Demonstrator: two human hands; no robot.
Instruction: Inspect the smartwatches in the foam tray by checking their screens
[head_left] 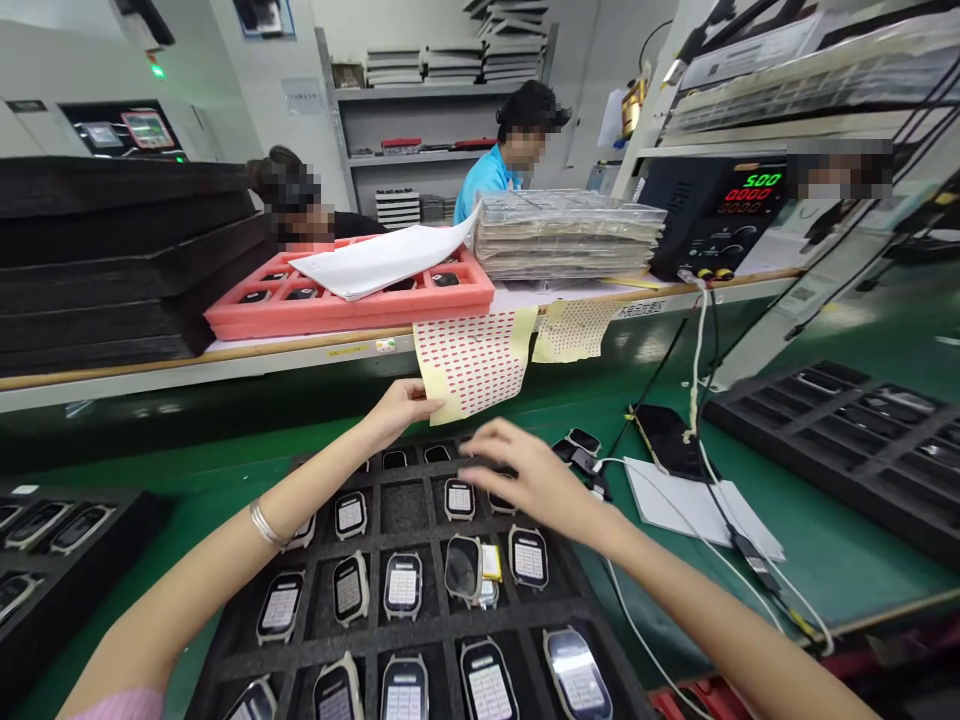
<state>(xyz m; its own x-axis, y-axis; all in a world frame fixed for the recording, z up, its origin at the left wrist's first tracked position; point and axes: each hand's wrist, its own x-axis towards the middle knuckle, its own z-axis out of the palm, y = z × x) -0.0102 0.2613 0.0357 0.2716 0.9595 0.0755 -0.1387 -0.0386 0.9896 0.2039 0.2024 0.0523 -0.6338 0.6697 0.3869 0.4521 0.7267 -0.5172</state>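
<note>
My left hand [399, 410] pinches the lower left corner of a pale yellow sheet of small red arrow stickers [480, 362], which hangs from the shelf edge. My right hand [529, 478] is to the right, over the far part of a black foam tray [403, 512], its fingers apart and slightly blurred; nothing shows in them. Smartwatch bodies, many with lit white screens, lie in the tray's compartments, such as a smartwatch [403, 585] near the middle. Another smartwatch [463, 568] has its screen lifted aside, with a yellow part beside it. One compartment holds no watch.
A second sticker sheet [574, 330] hangs beside the first. On the shelf are a pink foam tray [352, 312], stacked plastic trays [566, 240] and a power supply [720, 215]. Cables, a phone [667, 440] and white paper [697, 505] lie right. Two people sit beyond the shelf.
</note>
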